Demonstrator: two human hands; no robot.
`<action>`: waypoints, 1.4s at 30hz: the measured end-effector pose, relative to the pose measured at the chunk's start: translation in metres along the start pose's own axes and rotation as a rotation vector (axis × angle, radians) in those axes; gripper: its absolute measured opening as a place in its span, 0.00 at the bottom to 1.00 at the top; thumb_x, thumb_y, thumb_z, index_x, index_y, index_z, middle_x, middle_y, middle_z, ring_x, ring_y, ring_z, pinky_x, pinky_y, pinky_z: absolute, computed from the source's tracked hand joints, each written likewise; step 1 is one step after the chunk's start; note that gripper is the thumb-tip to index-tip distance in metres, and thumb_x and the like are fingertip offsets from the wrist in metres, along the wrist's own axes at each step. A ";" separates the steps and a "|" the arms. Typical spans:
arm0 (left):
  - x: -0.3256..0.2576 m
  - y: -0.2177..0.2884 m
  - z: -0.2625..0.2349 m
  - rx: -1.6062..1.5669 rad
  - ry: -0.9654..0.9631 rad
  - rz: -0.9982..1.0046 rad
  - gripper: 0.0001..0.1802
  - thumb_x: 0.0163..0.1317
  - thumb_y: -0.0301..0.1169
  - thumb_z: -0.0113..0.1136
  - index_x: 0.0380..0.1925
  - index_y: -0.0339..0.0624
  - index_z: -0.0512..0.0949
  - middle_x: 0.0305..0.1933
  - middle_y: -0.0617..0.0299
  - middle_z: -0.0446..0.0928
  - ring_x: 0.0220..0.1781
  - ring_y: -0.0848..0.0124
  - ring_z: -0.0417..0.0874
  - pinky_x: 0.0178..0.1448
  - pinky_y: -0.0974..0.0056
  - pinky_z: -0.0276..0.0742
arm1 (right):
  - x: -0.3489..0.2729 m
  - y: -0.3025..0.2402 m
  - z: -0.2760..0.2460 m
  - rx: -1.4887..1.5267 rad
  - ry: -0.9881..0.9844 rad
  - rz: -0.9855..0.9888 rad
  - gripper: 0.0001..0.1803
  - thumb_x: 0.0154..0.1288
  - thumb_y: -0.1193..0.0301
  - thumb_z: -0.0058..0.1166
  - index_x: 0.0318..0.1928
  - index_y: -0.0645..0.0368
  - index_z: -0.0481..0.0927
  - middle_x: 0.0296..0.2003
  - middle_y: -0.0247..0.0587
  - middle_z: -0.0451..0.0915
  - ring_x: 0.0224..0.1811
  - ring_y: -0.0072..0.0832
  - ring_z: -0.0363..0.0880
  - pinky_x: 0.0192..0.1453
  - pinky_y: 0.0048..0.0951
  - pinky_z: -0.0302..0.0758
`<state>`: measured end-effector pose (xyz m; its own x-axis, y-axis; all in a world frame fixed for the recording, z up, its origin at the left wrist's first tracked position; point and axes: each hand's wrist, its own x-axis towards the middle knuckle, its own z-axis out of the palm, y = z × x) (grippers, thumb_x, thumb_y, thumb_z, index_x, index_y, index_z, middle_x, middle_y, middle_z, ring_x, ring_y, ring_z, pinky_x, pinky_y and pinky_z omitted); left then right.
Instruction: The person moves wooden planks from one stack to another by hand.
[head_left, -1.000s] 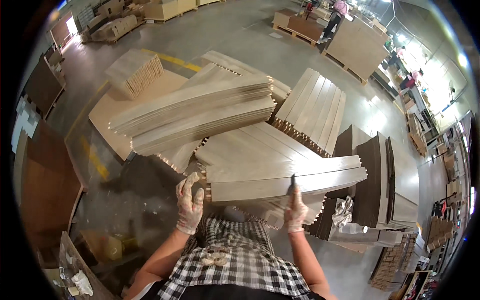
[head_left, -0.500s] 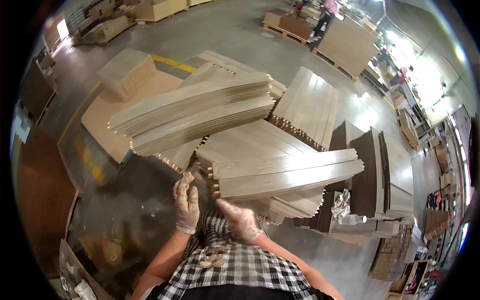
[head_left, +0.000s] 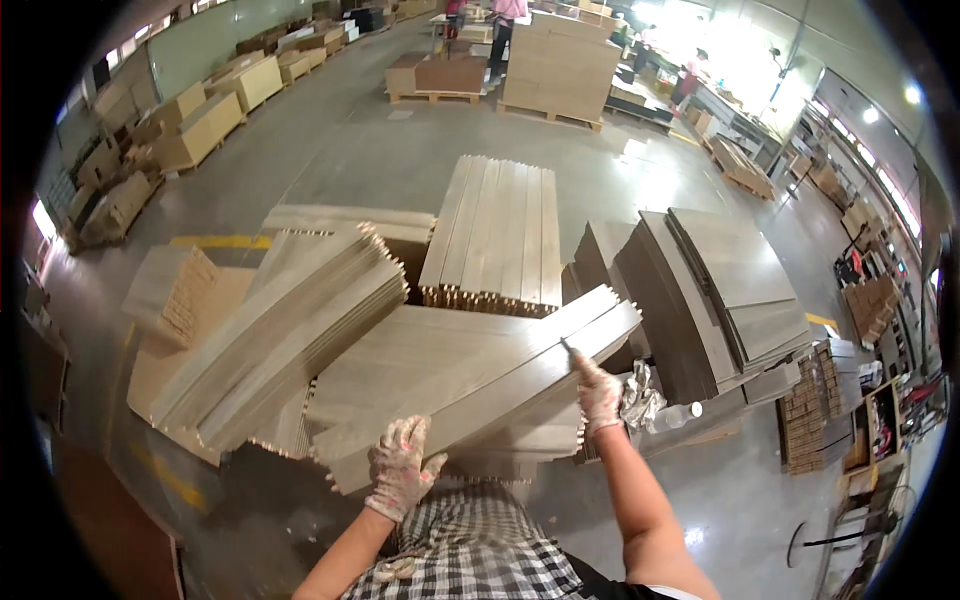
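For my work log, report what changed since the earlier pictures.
The gloved left hand moved from beside the long, flat grey wood-grain boards to over their left end. The gloved right hand swung rightward from near that end, now holding a slim dark tool. The view turned. The crumpled silver wrap and clear plastic bottle stayed put.

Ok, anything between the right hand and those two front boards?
Only the dark tool in the right hand, its tip over the boards; nothing else visible. The silvery wrap sits to the hand's right.
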<state>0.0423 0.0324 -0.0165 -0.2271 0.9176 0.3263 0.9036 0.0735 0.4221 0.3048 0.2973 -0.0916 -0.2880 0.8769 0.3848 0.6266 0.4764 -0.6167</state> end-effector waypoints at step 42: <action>0.026 0.024 0.027 0.265 -0.128 0.039 0.36 0.37 0.30 0.64 0.55 0.48 0.74 0.53 0.53 0.71 0.53 0.54 0.71 0.57 0.50 0.65 | 0.069 0.085 -0.047 -0.149 0.069 -0.047 0.18 0.56 0.74 0.54 0.49 0.47 0.82 0.41 0.42 0.83 0.38 0.38 0.84 0.41 0.37 0.80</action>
<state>0.0681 0.0683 -0.0204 -0.1579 0.9622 0.2219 0.9779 0.1212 0.1702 0.3724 0.3959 -0.0850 -0.2726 0.8449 0.4602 0.7156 0.4978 -0.4900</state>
